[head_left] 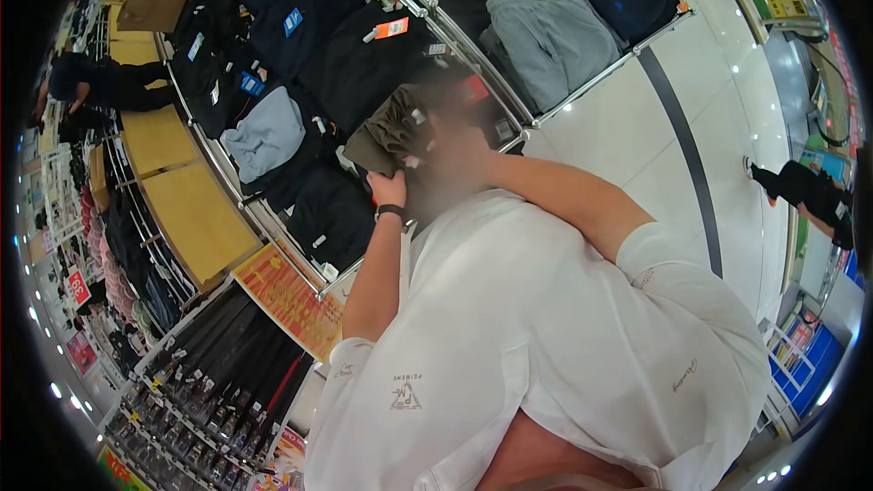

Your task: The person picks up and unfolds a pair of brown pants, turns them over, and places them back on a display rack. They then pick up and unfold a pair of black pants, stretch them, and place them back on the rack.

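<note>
A folded olive-green garment [382, 135] lies over the dark clothes on the display table, one side bunched up. My left hand [388, 189], with a black band at the wrist, grips its near edge, thumb on top. My right hand [462, 153] reaches to the garment's right side; a grey blur covers its fingers, so their grip is hidden. A light blue garment [265, 138] lies crumpled to the left. Black folded clothes [332, 209] are close beside my left hand. An orange tag [392, 28] sits on dark clothing beyond.
A metal rail [473, 64] divides the table from a section with grey trousers [550, 41]. Wooden boards [195, 218] edge the left side. Belts [223, 355] hang on a rack at lower left. One person [100, 82] stands at far left, another [809, 195] at far right.
</note>
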Available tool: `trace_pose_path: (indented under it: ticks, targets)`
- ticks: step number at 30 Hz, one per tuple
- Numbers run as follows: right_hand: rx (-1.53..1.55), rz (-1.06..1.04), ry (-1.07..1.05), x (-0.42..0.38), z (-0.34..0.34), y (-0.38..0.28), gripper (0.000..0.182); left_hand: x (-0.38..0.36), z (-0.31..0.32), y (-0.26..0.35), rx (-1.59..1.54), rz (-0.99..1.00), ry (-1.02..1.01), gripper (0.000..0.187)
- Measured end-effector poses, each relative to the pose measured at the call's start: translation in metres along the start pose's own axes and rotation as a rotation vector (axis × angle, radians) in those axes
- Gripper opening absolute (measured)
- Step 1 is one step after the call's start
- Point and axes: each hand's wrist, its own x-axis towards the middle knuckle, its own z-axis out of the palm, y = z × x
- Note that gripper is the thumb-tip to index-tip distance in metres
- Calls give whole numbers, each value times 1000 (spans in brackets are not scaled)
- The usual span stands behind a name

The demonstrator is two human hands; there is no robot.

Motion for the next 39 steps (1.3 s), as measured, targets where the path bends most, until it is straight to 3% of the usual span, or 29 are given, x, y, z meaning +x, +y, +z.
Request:
trace_pose_path:
  ticks: [1, 3, 4, 5, 7, 12, 15, 17, 21, 25, 29, 32, 37, 39]
  targets:
    - [94, 111, 3, 4, 2, 5, 106, 2, 1, -1, 1, -4, -1, 59]
    - [107, 152, -10, 12, 4, 13, 104, 3, -1, -2, -641, -212, 13, 62]
    - [143, 178, -27, 17, 4, 16, 103, 4, -10, 4, -742, -372, -44, 66]
    - [181, 204, -46, 19, 6, 17, 102, 4, -19, 10, -747, -378, -36, 66]
    - [183, 191, 1, 22, 10, 14, 99, 9, -28, 11, -926, -613, -94, 62]
    - [101, 212, 120, 25, 20, -8, 91, 20, -17, -11, -992, -574, -144, 57]
    - [111, 278, -43, 40, 16, -3, 84, 19, -14, -14, -884, -562, -138, 56]
    - [106, 293, -1, 42, 12, 3, 70, 15, -14, -14, -884, -497, -145, 58]
    - [267, 401, 104, 29, -15, 10, 75, 9, -27, -3, -865, -464, -153, 59]
    - [377, 436, 26, 18, -23, 40, 86, 8, -26, 1, -764, -427, -105, 48]
    - [528, 364, 43, 20, -19, 55, 96, 13, -5, -12, -562, -295, -44, 55]
    - [716, 466, -10, 23, -13, 74, 103, 11, 0, -3, -300, -242, -58, 57]
    - [1125, 491, -152, 24, -40, 75, 84, -13, -9, 40, -18, -340, 25, 59]
    - [1218, 517, -188, 24, -46, 71, 78, -21, -15, 50, 138, 24, 182, 59]
